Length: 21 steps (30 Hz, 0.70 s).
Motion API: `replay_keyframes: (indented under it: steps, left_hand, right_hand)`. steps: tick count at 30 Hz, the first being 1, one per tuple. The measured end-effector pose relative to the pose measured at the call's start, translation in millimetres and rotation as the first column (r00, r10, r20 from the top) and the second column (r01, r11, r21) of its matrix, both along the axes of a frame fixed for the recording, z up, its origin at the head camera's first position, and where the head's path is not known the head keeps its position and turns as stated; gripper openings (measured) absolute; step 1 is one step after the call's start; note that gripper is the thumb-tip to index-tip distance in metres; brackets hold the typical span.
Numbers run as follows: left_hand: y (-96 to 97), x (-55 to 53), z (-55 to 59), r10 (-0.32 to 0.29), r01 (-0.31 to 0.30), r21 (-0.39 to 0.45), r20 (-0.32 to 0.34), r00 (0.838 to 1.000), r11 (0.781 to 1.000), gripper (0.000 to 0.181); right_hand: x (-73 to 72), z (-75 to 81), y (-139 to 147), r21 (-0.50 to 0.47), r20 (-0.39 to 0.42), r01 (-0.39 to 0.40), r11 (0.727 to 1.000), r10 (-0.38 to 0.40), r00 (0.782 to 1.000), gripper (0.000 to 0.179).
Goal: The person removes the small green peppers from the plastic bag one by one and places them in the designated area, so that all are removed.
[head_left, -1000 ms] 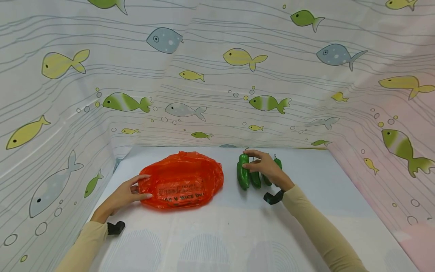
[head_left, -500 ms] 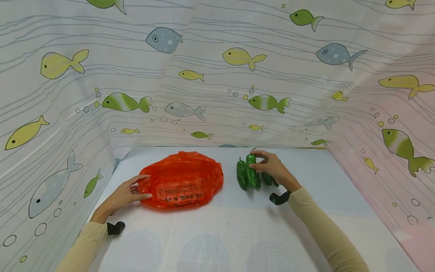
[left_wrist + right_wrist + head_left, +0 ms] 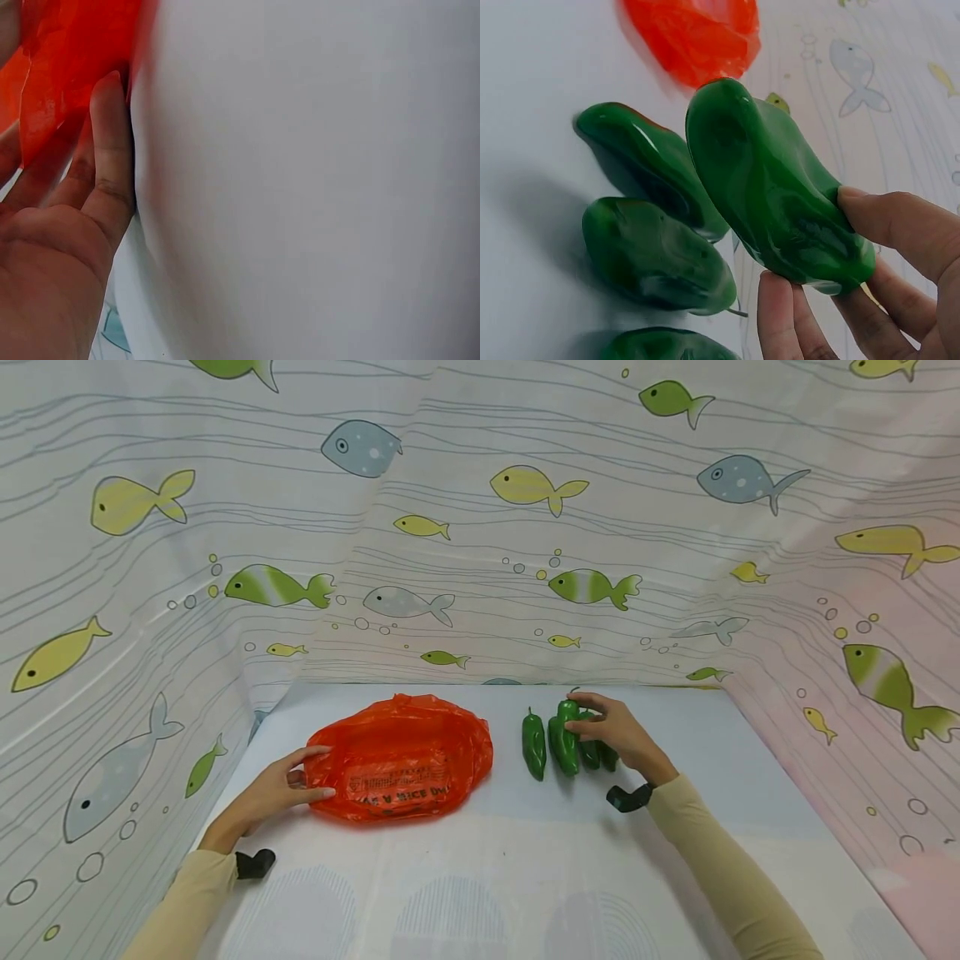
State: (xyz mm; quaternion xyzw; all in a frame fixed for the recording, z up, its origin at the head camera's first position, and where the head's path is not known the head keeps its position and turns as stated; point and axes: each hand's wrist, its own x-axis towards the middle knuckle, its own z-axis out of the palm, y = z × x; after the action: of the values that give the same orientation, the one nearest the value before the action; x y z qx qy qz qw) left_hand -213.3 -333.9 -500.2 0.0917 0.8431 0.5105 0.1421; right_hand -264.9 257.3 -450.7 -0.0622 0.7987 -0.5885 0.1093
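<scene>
In the head view my right hand (image 3: 621,737) pinches a green chili pepper (image 3: 566,745) near its stem end and keeps it raised. The right wrist view shows the thumb on one side of this pepper (image 3: 769,184) and fingers on the other. Several similar peppers lie on the table, one green pepper (image 3: 534,747) apart at the left, others partly hidden by the held pepper and the hand. My left hand (image 3: 268,789) holds the left edge of a red plastic bag (image 3: 472,760), whose wide mouth faces me; in the left wrist view, fingers touch the bag (image 3: 82,45).
A white table (image 3: 480,877) with pale printed shapes lies below the hands. Fish-printed curtains (image 3: 465,560) surround it at the back and both sides. Each wrist wears a black mount, such as the right wrist mount (image 3: 628,797).
My right hand has moved to the right with the pepper, passing over the others and uncovering the leftmost one. The left hand and the bag have stayed in place.
</scene>
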Motion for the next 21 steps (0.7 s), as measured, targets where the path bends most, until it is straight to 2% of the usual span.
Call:
replay_keyframes:
  steps: [9, 21]
  left_hand:
    - [0.7, 1.3, 1.5, -0.002, 0.002, 0.005, -0.001, 1.0, 1.0, 0.084]
    - [0.4, 0.6, 1.1, -0.002, 0.002, 0.02, 0.008, 1.0, 1.0, 0.083]
  right_hand:
    - [1.5, -1.4, 13.8, 0.036, -0.003, 0.034, 0.999, -0.034, 0.999, 0.07]
    - [9.6, -2.4, 36.1, 0.001, -0.015, 0.064, 0.998, -0.064, 0.998, 0.073]
